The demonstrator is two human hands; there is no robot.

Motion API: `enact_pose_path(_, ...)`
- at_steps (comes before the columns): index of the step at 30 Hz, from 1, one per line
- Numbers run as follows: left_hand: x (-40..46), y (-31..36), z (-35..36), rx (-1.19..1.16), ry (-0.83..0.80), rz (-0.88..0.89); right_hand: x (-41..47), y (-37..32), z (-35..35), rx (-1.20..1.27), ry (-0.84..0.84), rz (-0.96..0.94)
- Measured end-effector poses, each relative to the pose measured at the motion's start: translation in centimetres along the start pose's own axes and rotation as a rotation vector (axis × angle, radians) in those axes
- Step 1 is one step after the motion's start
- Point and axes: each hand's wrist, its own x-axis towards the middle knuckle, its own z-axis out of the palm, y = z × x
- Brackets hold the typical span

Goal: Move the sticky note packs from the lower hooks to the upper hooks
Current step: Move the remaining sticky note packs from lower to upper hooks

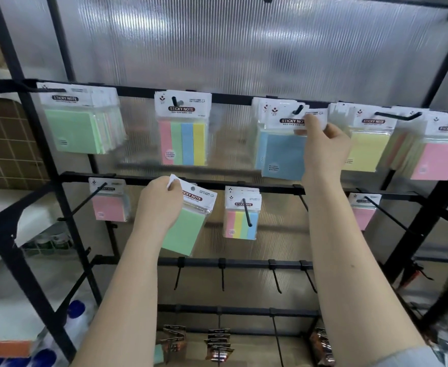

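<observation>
right hand (323, 144): you're pinching the blue pack's (283, 157) header; seat its hole fully on the hook (298, 109).
left hand (159, 205): grips the green pack (186, 229); hang next.

Both forearms are showing bare, no watch or rings; the right arm (350, 260) is wearing a grey-blue sleeve (413, 357) pushed above the elbow.

"STICKY NOTE" is printed in white on a dark band across the white header card of the four-colour striped pack (182, 129) on the upper rail; the same words show on the green pack (84, 123) at upper left, the tilted green pack (188, 223) in the left hand (159, 205), and, cut short to "STICKY NOT", the blue pack (283, 152) pinched by the right hand (323, 149); smaller print is unreadable
</observation>
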Motion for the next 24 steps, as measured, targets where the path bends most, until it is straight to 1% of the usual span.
enact_pose_path(2,0.0,0.1,0.1,-0.004,-0.006,0.001,0.5,0.4,0.4,-0.002,-0.015,0.025)
enact_pose_path(5,0.2,0.1,0.2,-0.016,-0.008,0.002,1.6,1.1,1.1,-0.031,-0.021,0.002)
enact_pose_path(11,0.2,0.5,0.4,-0.062,-0.013,0.002,3.2,2.2,2.3,-0.089,-0.001,-0.053)
enact_pose_path(15,-0.3,1.0,0.3,-0.086,0.002,0.003,3.9,2.5,2.8,-0.075,0.035,-0.050)
enact_pose_path(19,-0.8,1.3,0.5,-0.101,0.016,0.002,3.9,2.4,2.6,-0.051,0.068,-0.080)
enact_pose_path(24,-1.7,1.3,0.5,-0.122,0.029,-0.012,2.9,2.7,1.4,-0.071,0.066,-0.112)
